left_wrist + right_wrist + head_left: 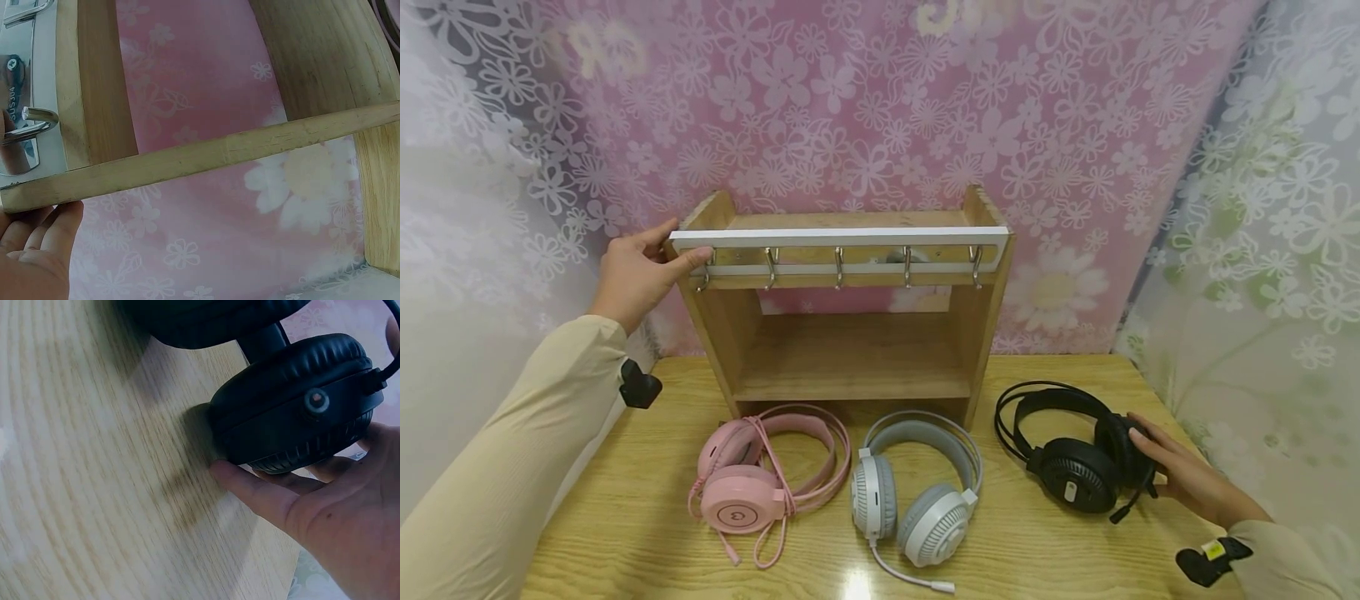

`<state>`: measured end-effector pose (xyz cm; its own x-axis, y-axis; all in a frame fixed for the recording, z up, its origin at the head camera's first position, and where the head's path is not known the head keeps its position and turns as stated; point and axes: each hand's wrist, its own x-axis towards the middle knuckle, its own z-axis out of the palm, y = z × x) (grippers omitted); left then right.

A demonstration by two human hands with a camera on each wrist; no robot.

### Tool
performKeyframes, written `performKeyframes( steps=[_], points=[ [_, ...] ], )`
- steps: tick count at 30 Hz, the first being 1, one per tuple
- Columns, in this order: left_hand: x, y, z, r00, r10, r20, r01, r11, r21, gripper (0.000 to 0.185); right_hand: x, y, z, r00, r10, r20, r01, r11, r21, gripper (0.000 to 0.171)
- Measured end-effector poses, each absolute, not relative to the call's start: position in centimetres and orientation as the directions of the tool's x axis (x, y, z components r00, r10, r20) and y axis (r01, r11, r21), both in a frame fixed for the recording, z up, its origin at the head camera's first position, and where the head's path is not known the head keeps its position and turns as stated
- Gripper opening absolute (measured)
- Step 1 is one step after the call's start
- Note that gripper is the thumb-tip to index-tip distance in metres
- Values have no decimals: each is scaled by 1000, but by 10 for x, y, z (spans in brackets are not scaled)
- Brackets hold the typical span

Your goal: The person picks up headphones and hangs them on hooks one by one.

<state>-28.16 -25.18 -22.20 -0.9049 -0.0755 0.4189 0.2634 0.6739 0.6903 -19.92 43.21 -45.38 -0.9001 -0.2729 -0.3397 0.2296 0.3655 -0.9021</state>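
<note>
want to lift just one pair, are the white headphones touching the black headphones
Apart. The head view shows it: a strip of bare table separates the white headphones from the black headphones.

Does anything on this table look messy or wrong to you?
Nothing looks spilled. The one untidy bit is the cord of the pink headphones: it is strung across them, with a loop lying on the table; the white headphones show no such tangle.

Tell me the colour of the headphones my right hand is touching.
Black; the headphones show best in the head view.
</note>
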Motion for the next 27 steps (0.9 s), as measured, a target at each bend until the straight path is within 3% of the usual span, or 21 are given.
performKeyframes(
  steps=[10,27],
  points=[
    [-281,-252,-221,-911,-89,402,241,677,695,81,-204,431,-457,-891,-182,-417,328,378,-866,84],
    [-282,-249,-219,-922,-85,377,227,672,705,82,-198,432,-467,-934,-69,-350,308,342,-888,83]
  ],
)
